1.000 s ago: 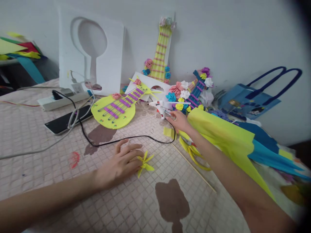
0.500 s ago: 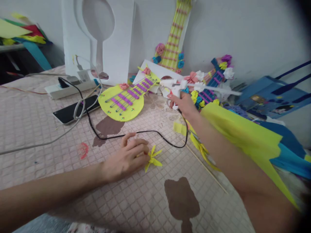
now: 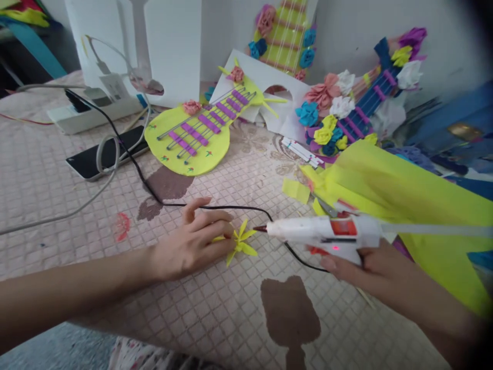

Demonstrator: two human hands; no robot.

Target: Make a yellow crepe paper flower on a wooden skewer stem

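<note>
Grasping glue gun point(image 3: 316, 230) in right hand point(image 3: 379, 267), pinching flower point(image 3: 239, 241) in left hand point(image 3: 188, 247); already shaped into petals point(image 3: 249, 249), close to nozzle point(image 3: 261, 228), but apart from yellow guitar point(image 3: 211, 146).

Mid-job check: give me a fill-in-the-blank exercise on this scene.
The glue gun in the right hand points toward the person's ____ side.
The left hand touches a flower-shaped piece coloured ____.
The cord passing just beyond that hand is ____.
The bars across the yellow guitar cutout are ____.

Missing words: left; yellow; black; purple.
</note>
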